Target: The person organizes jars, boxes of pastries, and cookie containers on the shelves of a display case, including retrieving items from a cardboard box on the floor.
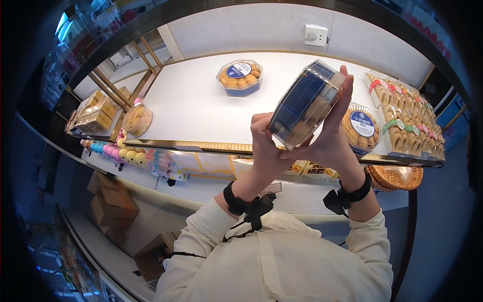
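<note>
Both hands hold one clear plastic box of cookies [302, 104], tilted on its side above the white shelf [188, 109]. A dark blue band wraps its side. My left hand [266, 145] grips the lower left corner; my right hand [336, 130] supports the right side, fingers pointing up. A similar octagonal cookie box [240, 77] with a blue and white round label stands towards the back of the shelf. Another such box [360, 126] sits just right of my right wrist, partly hidden by that hand.
Packs of rolled pastries [409, 113] with red and green bands fill the shelf's right end. A round clear tub [137, 120] stands at the left edge. Below are bagged snacks [211, 165], colourful bead-like toys [113, 151] and a wicker basket [396, 177]. Cardboard boxes [113, 204] lie lower left.
</note>
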Demonstrator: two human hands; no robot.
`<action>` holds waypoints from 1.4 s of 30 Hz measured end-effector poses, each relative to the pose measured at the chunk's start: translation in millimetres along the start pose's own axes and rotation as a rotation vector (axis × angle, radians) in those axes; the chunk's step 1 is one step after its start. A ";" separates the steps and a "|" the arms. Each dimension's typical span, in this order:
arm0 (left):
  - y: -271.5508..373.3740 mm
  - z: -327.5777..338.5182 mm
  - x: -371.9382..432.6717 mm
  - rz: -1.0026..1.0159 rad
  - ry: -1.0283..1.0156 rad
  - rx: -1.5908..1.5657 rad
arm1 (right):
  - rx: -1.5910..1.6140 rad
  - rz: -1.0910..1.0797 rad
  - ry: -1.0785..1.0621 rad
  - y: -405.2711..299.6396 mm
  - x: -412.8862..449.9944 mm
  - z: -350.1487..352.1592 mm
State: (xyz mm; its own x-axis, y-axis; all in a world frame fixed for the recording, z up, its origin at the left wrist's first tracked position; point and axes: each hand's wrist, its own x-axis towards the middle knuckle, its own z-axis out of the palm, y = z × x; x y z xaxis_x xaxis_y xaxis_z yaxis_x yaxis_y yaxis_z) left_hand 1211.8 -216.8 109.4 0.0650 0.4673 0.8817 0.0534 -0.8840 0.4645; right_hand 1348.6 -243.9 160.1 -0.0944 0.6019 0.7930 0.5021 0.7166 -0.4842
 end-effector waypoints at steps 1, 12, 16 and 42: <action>-0.2 -3.0 2.4 -0.001 0.001 0.009 | -0.036 0.006 -0.007 -2.7 2.1 1.8; -110.7 -72.5 129.2 -0.569 -0.898 0.909 | -0.662 0.306 -0.451 34.6 26.3 -12.4; -127.7 -28.7 132.6 -0.581 -0.967 1.234 | -0.736 0.334 -0.635 36.6 31.5 -13.3; -81.5 -54.6 64.5 -0.415 -0.952 0.977 | -0.684 0.458 -0.937 61.2 15.3 -49.6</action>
State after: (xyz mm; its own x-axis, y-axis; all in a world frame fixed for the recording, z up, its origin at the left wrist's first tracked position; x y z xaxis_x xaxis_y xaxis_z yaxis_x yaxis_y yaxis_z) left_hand 1157.3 -115.6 132.8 0.4876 0.8640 0.1255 0.8625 -0.4990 0.0839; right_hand 1420.5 -208.3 161.0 -0.2274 0.9684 -0.1028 0.9681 0.2134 -0.1313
